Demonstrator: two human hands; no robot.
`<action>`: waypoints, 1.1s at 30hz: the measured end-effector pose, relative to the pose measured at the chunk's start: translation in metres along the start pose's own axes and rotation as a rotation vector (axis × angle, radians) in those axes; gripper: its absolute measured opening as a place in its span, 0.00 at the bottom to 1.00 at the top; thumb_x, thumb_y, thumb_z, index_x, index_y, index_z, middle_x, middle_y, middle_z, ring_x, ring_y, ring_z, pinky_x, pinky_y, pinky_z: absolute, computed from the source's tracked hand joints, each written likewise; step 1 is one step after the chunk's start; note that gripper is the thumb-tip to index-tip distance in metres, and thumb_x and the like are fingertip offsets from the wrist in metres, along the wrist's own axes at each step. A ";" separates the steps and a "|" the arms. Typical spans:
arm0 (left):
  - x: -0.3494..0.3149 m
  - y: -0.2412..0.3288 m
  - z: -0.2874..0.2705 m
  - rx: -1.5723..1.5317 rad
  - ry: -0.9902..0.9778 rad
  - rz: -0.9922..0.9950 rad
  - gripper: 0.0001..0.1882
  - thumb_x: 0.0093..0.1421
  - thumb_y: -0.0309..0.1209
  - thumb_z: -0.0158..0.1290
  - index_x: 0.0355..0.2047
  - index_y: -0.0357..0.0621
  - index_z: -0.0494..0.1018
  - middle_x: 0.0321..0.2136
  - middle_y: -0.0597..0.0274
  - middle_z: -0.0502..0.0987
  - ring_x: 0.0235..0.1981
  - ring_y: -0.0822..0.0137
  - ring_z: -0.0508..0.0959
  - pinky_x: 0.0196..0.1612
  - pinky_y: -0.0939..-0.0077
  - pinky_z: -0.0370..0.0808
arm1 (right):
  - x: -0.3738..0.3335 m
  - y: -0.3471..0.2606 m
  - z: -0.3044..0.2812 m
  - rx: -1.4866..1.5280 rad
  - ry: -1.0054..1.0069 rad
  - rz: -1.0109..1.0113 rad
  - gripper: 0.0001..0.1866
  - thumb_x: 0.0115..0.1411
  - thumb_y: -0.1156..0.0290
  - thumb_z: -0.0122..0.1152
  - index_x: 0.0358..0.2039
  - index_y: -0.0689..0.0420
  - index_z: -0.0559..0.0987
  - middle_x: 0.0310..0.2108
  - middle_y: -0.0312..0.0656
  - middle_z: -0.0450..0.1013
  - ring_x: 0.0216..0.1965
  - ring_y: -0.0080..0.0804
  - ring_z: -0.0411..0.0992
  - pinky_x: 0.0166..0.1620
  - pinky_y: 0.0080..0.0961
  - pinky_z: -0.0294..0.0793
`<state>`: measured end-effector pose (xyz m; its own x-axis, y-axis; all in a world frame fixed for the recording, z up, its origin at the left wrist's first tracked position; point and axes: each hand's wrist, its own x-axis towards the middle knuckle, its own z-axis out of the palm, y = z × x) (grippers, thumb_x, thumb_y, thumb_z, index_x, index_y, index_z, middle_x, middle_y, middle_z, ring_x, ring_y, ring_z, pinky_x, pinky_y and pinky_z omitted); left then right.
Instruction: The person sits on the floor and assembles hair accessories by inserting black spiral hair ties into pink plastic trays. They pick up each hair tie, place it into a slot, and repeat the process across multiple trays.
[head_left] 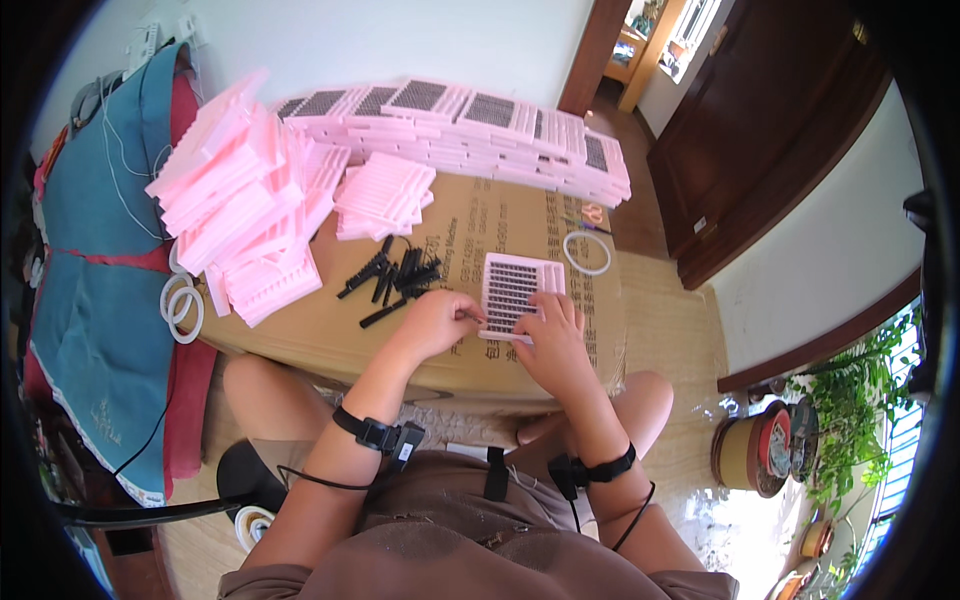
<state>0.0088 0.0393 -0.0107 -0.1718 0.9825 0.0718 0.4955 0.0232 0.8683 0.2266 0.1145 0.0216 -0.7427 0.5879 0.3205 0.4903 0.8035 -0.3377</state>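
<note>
A pale pink slotted tray (512,287) lies on the cardboard-topped table in front of me, lined with rows of small black bristly pieces. My left hand (440,325) is pinched closed beside the tray's near left edge; what sits between its fingertips is too small to make out. Over the tray's near right part rests my right hand (555,342), its fingers apart and touching the surface, partly hiding the rows. Left of the tray, beyond my left hand, is a loose heap of black strips (402,272).
Pink trays (240,205) are piled unevenly at the left, and a smaller stack (385,195) lies beside them. A long wall of filled trays (450,130) lines the far edge. Scissors (592,214) and a white ring (587,253) lie right; more white rings (183,310) hang by the left corner.
</note>
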 end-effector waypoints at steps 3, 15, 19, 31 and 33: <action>0.000 -0.008 -0.001 -0.210 -0.007 -0.020 0.08 0.59 0.23 0.60 0.38 0.33 0.83 0.32 0.59 0.86 0.34 0.71 0.83 0.40 0.76 0.78 | 0.002 0.002 -0.010 -0.030 -0.001 -0.055 0.06 0.52 0.71 0.68 0.32 0.53 0.81 0.50 0.42 0.71 0.55 0.50 0.67 0.56 0.46 0.66; -0.002 -0.017 0.003 -0.752 0.227 -0.072 0.06 0.68 0.28 0.58 0.35 0.40 0.81 0.21 0.79 0.72 0.20 0.86 0.66 0.23 0.86 0.60 | 0.188 -0.040 -0.075 0.103 0.464 -0.253 0.05 0.56 0.75 0.69 0.34 0.60 0.83 0.34 0.46 0.77 0.38 0.46 0.76 0.44 0.38 0.75; -0.005 -0.011 -0.003 -0.766 0.154 -0.091 0.07 0.68 0.29 0.59 0.33 0.40 0.80 0.18 0.81 0.66 0.19 0.87 0.62 0.22 0.86 0.57 | 0.287 -0.093 -0.026 0.215 0.566 -0.386 0.05 0.57 0.75 0.68 0.35 0.60 0.84 0.35 0.46 0.78 0.39 0.47 0.77 0.43 0.38 0.76; -0.011 -0.016 -0.005 -0.722 0.121 -0.172 0.12 0.67 0.36 0.61 0.38 0.37 0.81 0.18 0.76 0.70 0.20 0.82 0.66 0.23 0.79 0.62 | 0.431 -0.169 0.116 -0.073 0.326 -0.424 0.06 0.55 0.78 0.59 0.29 0.57 0.84 0.38 0.44 0.76 0.48 0.42 0.75 0.47 0.38 0.81; -0.011 -0.015 -0.006 -0.653 0.111 -0.191 0.12 0.67 0.36 0.61 0.39 0.37 0.81 0.18 0.76 0.70 0.20 0.82 0.66 0.23 0.79 0.63 | 0.438 -0.169 0.125 -0.099 0.324 -0.392 0.06 0.55 0.77 0.59 0.29 0.57 0.84 0.39 0.44 0.77 0.48 0.42 0.75 0.48 0.38 0.80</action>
<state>-0.0020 0.0273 -0.0220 -0.3080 0.9469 -0.0921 -0.1609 0.0436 0.9860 -0.2391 0.2243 0.1084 -0.7079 0.2276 0.6687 0.2563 0.9649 -0.0571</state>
